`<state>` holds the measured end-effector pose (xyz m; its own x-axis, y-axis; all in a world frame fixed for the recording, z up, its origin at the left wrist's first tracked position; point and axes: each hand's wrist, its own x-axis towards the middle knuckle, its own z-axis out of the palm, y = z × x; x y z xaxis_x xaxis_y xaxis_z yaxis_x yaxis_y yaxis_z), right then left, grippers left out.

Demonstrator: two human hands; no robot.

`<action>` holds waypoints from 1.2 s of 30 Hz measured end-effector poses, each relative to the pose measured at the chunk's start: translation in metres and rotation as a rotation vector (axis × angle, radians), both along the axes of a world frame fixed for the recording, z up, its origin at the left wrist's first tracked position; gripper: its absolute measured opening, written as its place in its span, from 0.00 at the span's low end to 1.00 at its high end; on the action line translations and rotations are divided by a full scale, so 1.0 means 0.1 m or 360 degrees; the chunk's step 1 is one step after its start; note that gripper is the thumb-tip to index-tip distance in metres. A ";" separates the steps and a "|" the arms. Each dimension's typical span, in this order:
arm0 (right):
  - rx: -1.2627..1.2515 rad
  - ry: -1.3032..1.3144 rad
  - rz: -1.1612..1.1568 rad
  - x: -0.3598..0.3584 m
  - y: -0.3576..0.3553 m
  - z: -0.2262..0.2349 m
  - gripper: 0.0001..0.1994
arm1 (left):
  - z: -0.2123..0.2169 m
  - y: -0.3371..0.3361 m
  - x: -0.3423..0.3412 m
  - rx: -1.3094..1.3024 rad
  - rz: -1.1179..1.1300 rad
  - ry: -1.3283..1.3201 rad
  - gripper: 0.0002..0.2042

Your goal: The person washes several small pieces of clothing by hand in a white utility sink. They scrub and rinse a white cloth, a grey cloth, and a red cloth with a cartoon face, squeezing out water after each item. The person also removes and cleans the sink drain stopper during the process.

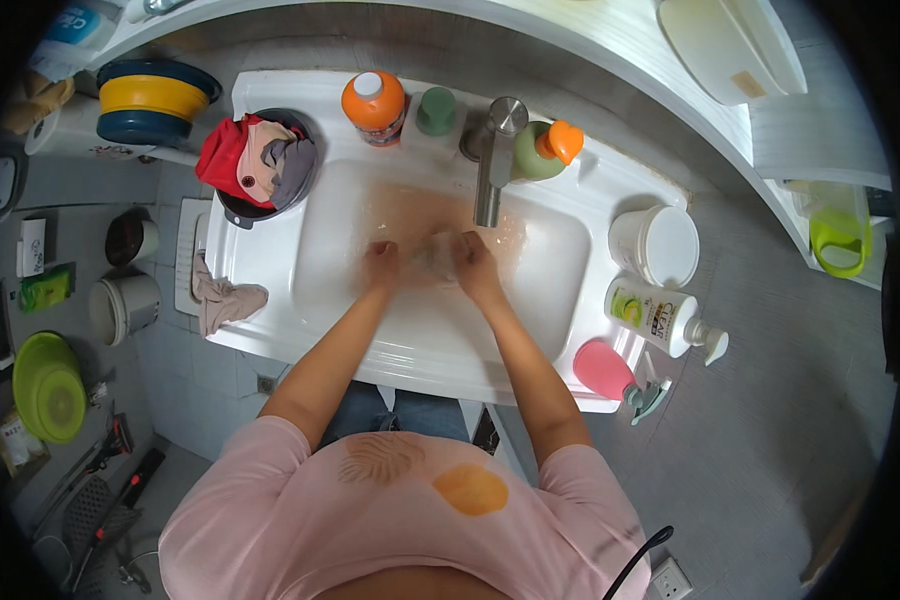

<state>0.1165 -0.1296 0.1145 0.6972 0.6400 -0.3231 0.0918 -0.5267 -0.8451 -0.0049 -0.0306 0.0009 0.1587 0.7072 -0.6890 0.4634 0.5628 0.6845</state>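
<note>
Reddish-brown water lies in the white sink [570,300] under a metal tap [493,170]. In that water a pale, wet, cloth-like piece [433,258] hangs between my hands, its outline blurred by the water. My right hand [478,268] is closed on its right side, at the tap's foot end. To the left, my left hand [381,266] is curled closed at the water's surface; whatever its fingers hold is hidden.
A dark basin [305,190] of red, pink and grey fabrics stands on the left rim, above a beige cloth [228,298]. Behind are an orange bottle [374,112] and a green pump bottle [538,155]. At right sit a white tub [660,248], a white pump bottle [653,315] and a pink spray bottle [603,368].
</note>
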 end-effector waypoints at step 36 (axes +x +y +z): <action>0.0269 -0.0415 0.0075 -1.12 0.26 1.41 0.13 | 1.11 0.11 0.22 -0.1461 -0.0358 -0.1684 0.12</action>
<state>0.0048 -0.1031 0.2555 0.7110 0.7028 -0.0238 0.3378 -0.3710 -0.8650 0.0171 -0.0191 0.1124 0.9287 -0.0289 -0.3697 0.1087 0.9744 0.1967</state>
